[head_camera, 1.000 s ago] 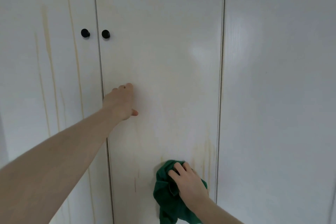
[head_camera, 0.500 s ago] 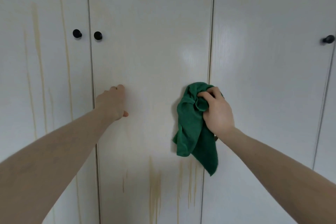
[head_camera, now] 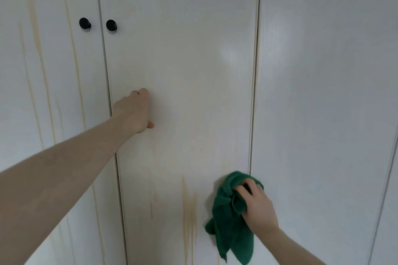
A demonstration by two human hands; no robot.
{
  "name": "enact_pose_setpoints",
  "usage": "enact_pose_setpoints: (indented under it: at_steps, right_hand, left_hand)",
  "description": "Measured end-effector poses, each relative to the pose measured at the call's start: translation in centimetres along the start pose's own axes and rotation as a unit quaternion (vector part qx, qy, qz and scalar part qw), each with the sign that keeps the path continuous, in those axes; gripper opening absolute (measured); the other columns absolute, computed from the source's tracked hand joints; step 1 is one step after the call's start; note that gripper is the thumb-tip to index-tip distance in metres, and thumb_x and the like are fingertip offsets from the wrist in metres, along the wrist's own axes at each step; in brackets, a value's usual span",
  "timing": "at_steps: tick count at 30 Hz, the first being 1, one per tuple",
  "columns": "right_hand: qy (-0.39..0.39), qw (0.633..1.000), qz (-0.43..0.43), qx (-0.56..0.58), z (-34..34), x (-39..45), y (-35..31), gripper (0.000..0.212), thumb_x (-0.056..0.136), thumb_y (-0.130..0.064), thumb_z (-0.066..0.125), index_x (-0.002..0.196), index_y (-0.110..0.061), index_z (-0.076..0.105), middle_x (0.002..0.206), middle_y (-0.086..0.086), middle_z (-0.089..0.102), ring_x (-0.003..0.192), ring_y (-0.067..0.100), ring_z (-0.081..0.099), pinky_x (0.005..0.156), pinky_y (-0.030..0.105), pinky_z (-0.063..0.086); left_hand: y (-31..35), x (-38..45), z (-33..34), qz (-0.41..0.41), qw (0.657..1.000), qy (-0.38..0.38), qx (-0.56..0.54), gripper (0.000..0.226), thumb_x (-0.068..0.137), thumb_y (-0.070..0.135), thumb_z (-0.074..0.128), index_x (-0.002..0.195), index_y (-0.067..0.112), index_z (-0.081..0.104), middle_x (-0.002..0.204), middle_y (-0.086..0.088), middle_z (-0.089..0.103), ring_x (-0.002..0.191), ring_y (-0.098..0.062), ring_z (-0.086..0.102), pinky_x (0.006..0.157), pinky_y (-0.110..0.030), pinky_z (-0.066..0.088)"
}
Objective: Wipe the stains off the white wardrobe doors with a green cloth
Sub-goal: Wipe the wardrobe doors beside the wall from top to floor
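The green cloth [head_camera: 226, 232] is bunched in my right hand [head_camera: 258, 206], which grips it and presses it against the lower right of the middle white wardrobe door [head_camera: 183, 60], beside the door's right edge. Part of the cloth hangs loose below the hand. Yellowish drip stains [head_camera: 189, 211] run down the door just left of the cloth. My left hand [head_camera: 134, 112] rests flat against the same door near its left edge, at mid height, holding nothing.
The left door [head_camera: 53, 71] carries long yellowish streaks [head_camera: 36, 38] from top to bottom. Two black round knobs [head_camera: 84, 23] [head_camera: 111, 25] sit either side of the left gap. The right door [head_camera: 323, 92] looks plain white and glossy.
My right hand swept the cloth up the middle door's right side, then back down to low on the door. My left hand stayed pressed in place.
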State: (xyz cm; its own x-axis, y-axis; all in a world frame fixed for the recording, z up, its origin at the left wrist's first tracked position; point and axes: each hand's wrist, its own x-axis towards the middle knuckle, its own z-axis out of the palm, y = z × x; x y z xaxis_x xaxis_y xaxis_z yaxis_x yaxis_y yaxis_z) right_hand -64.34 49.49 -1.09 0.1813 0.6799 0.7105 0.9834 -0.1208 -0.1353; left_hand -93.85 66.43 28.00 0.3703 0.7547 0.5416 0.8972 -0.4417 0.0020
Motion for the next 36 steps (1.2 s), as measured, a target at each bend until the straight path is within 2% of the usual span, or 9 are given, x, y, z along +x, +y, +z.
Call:
enact_pose_setpoints:
  at_steps: [3, 8, 11, 16, 21, 24, 28, 32, 36]
  right_hand:
    - [-0.072, 0.997, 0.026, -0.009, 2.3, -3.1, 0.1, 0.075, 0.048, -0.010, 0.093, 0.112, -0.033, 0.059, 0.125, -0.007, 0.050, 0.086, 0.019, 0.066, 0.050, 0.025, 0.056]
    - [-0.105, 0.992, 0.068, 0.026, 0.0, -2.4, -1.4, 0.037, 0.087, -0.012, 0.062, 0.121, -0.028, 0.062, 0.130, -0.012, 0.040, 0.090, 0.015, 0.057, 0.074, 0.025, 0.052]
    - [-0.002, 0.992, 0.082, 0.099, -4.3, 0.6, -1.9, 0.032, 0.086, -0.006, 0.067, 0.114, -0.023, 0.066, 0.116, -0.014, 0.037, 0.082, 0.015, 0.057, 0.072, 0.030, 0.055]
    - [0.159, 0.974, 0.077, 0.142, -11.6, 9.3, -4.0, 0.038, 0.090, -0.001, 0.065, 0.124, -0.019, 0.065, 0.128, -0.004, 0.043, 0.095, 0.019, 0.061, 0.084, 0.030, 0.053]
    - [0.195, 0.969, 0.077, 0.128, -13.0, 13.5, -6.7, 0.049, 0.094, -0.017, 0.065, 0.142, -0.021, 0.054, 0.144, -0.002, 0.037, 0.124, 0.023, 0.048, 0.090, 0.035, 0.051]
    - [0.160, 0.984, 0.053, 0.056, -9.7, 11.3, -6.7, 0.063, 0.091, -0.030, 0.070, 0.149, -0.028, 0.044, 0.149, 0.002, 0.036, 0.126, 0.028, 0.043, 0.087, 0.040, 0.052]
    - [0.110, 0.994, 0.025, 0.011, -3.4, 5.7, -5.4, 0.073, 0.082, -0.024, 0.079, 0.146, -0.030, 0.046, 0.143, 0.004, 0.043, 0.118, 0.032, 0.052, 0.078, 0.046, 0.061]
    - [0.038, 0.998, 0.046, 0.025, 2.0, -0.4, -4.5, 0.083, 0.064, -0.012, 0.089, 0.136, -0.029, 0.050, 0.131, 0.001, 0.047, 0.103, 0.033, 0.065, 0.059, 0.037, 0.062]
    - [-0.088, 0.991, 0.098, 0.000, 6.6, -6.4, -3.2, 0.099, 0.034, -0.019, 0.098, 0.120, -0.034, 0.053, 0.121, -0.003, 0.049, 0.081, 0.023, 0.069, 0.038, 0.025, 0.051]
  left_hand:
    - [0.1, 0.0, 0.0, -0.001, 1.000, 0.001, -0.001, 0.080, 0.080, 0.039, 0.089, 0.132, 0.005, 0.038, 0.127, -0.015, 0.053, 0.111, -0.038, 0.062, 0.078, -0.042, 0.047]
    - [0.2, -0.2, -0.1, -0.013, 1.000, -0.001, -0.001, 0.078, 0.082, 0.035, 0.088, 0.133, 0.005, 0.037, 0.129, -0.015, 0.053, 0.109, -0.037, 0.063, 0.071, -0.039, 0.043]
    - [0.1, -0.2, -0.1, -0.010, 1.000, 0.003, -0.002, 0.080, 0.082, 0.035, 0.088, 0.134, 0.005, 0.036, 0.129, -0.016, 0.052, 0.109, -0.038, 0.063, 0.073, -0.040, 0.045]
    - [0.3, -0.3, -0.1, -0.012, 1.000, 0.007, 0.000, 0.081, 0.082, 0.037, 0.087, 0.135, 0.004, 0.035, 0.129, -0.016, 0.052, 0.108, -0.038, 0.064, 0.075, -0.041, 0.047]
    - [0.2, -0.2, -0.1, -0.007, 1.000, 0.011, -0.006, 0.077, 0.081, 0.037, 0.088, 0.130, 0.004, 0.038, 0.126, -0.016, 0.053, 0.107, -0.038, 0.065, 0.073, -0.040, 0.046]
    - [0.1, -0.1, 0.0, -0.003, 1.000, 0.013, -0.004, 0.079, 0.081, 0.038, 0.088, 0.131, 0.004, 0.038, 0.126, -0.016, 0.054, 0.108, -0.038, 0.064, 0.074, -0.041, 0.047]
    - [0.0, 0.0, 0.3, 0.005, 1.000, 0.017, -0.003, 0.079, 0.081, 0.036, 0.089, 0.131, 0.005, 0.037, 0.127, -0.015, 0.052, 0.107, -0.038, 0.064, 0.073, -0.040, 0.046]
    - [-0.2, 0.2, 0.6, 0.007, 1.000, 0.023, -0.004, 0.079, 0.081, 0.036, 0.088, 0.132, 0.005, 0.037, 0.128, -0.016, 0.051, 0.109, -0.039, 0.063, 0.074, -0.040, 0.045]
    - [-0.2, 0.1, 0.9, 0.013, 1.000, 0.027, 0.003, 0.080, 0.082, 0.039, 0.087, 0.134, 0.005, 0.036, 0.129, -0.016, 0.051, 0.109, -0.038, 0.063, 0.074, -0.041, 0.046]
